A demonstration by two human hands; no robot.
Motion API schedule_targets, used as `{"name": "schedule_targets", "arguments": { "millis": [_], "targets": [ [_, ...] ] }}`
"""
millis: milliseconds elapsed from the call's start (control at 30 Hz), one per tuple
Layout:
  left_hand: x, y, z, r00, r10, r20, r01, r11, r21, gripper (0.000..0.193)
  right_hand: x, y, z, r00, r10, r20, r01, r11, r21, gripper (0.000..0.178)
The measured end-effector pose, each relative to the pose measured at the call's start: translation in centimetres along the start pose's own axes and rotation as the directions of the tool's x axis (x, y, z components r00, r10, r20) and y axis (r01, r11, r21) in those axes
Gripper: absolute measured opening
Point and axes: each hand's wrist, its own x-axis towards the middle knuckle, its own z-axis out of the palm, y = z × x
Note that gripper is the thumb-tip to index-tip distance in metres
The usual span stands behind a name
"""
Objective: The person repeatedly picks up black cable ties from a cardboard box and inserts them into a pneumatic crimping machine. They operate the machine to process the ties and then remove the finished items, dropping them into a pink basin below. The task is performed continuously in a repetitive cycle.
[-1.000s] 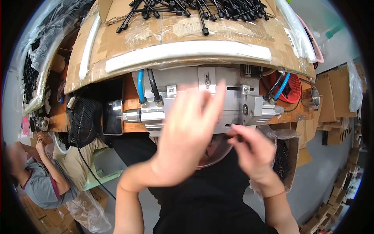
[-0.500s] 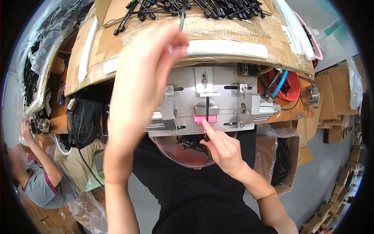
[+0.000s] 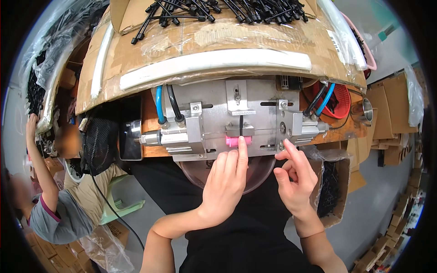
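Taped cardboard (image 3: 273, 38) behind metal fixture (image 3: 210, 95), left hand (image 3: 223, 179) before fixture, index extended, other fingers' grip unclear, right hand (image 3: 297, 182) by fixture's near-right corner, thumb and index apart, pink block (image 3: 232, 141) at fixture's front centre, slim black rod (image 3: 241, 122) mid-fixture, near end at left index tip

Thin black rod (image 3: 241, 123), straight, reaching to bright pink block (image 3: 231, 141).

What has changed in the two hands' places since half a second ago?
The left hand came back from over the brown cardboard surface; its index fingertip is now at the small pink block. The right hand came off that block and moved rightward. The silver metal plate and the thin black rod behind the block stayed in place.
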Motion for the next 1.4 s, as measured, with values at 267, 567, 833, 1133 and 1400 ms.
{"name": "schedule_targets", "arguments": {
  "millis": [267, 567, 833, 1133, 1400],
  "targets": [
    [4.0, -1.1, -5.3, 0.995, 0.072, -0.064, -0.079, 0.99, -0.121, 0.055, 3.1, -0.4, -1.6, 0.99, -0.14, 0.032, 0.143, 0.984, -0.104, 0.046],
    [24.1, -7.7, -6.7, 0.907, 0.273, -0.322, -0.261, 0.962, 0.079, 0.028, 26.3, 2.0, 0.6, 0.778, -0.622, 0.091, 0.558, 0.616, -0.557, 0.025],
    [19.0, -14.7, -11.8, 0.891, 0.427, -0.155, -0.432, 0.902, 0.001, 0.023, 27.1, 3.2, -1.3, 0.751, -0.509, 0.421, 0.646, 0.697, -0.311, 0.029],
    [18.6, -13.1, -16.5, 0.872, 0.448, -0.199, -0.457, 0.889, -0.003, 0.011, 28.6, 1.5, -2.0, 0.709, -0.65, 0.274, 0.696, 0.582, -0.42, 0.019],
    [13.4, -10.5, -11.5, 0.911, 0.357, -0.204, -0.344, 0.934, 0.097, 0.025, 26.5, 3.2, -2.4, 0.722, -0.634, 0.277, 0.674, 0.551, -0.492, 0.018]
  ]
}}
